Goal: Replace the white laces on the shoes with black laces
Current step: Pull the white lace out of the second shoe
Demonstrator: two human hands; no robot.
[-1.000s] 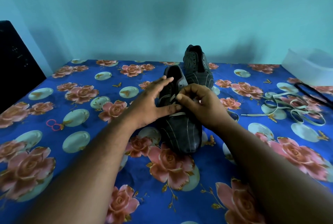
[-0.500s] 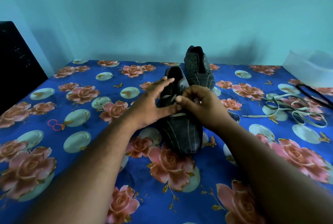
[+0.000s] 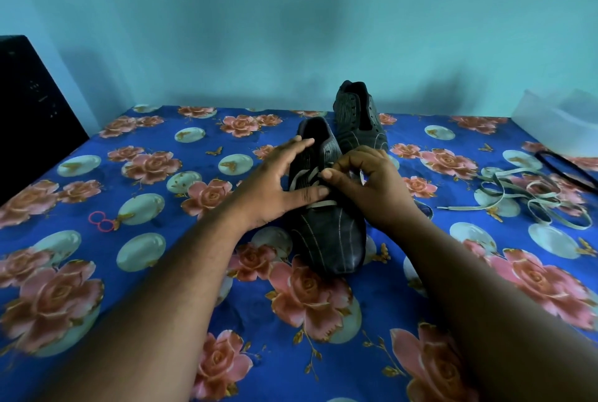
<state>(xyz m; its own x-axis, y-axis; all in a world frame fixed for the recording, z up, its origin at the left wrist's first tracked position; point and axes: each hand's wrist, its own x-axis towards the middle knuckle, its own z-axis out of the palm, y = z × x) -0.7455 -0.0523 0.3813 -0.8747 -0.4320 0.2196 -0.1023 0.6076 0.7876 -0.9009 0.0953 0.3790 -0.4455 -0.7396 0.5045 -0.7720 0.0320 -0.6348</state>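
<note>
A dark shoe [image 3: 326, 233] lies in the middle of the flowered cloth, toe towards me, with a white lace [image 3: 304, 178] still threaded across its front. My left hand [image 3: 275, 188] rests on the shoe's left side, fingers spread and straight, thumb pressing near the lace. My right hand [image 3: 372, 184] has curled fingers that pinch the white lace above the eyelets. A second dark shoe [image 3: 359, 120] stands behind, without a lace. A loose white lace [image 3: 530, 204] lies in a heap at the right, and a black lace [image 3: 566, 168] lies beyond it.
The blue flowered cloth [image 3: 161, 272] covers the whole surface up to a teal wall. A translucent plastic box [image 3: 556, 123] sits at the far right. A black object [image 3: 29, 110] stands at the left edge. Two small pink rings [image 3: 102, 220] lie at the left.
My right hand has lifted slightly and drawn the white lace up into a looser loop. My left hand stays on the shoe.
</note>
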